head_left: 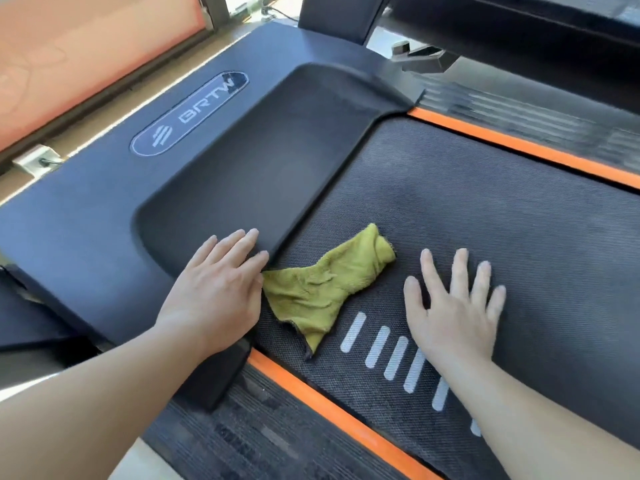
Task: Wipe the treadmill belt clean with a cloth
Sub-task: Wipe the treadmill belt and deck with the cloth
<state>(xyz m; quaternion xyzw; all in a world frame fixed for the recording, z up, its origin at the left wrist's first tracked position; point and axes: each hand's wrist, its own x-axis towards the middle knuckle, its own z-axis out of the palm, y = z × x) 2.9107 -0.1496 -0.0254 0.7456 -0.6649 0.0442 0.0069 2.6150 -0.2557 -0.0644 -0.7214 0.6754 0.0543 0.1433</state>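
Head view of a treadmill deck. The textured black treadmill belt (485, 202) runs from lower centre to the right. A crumpled yellow-green cloth (322, 292) lies on the belt just beside the curved edge of the black motor cover (242, 161). The left hand (214, 289) rests palm down on that cover with its fingers straight and together. Its inner edge meets a corner of the cloth, and whether the thumb grips that corner cannot be told. The right hand (457, 313) lies flat on the belt, fingers straight and spread, to the right of the cloth and apart from it, partly covering a row of slanted white bars (377, 344). Orange strips (519, 143) border the belt on both sides, with a ribbed side rail (263, 427) outside the near one. An oval logo badge (190, 112) sits on the cover.
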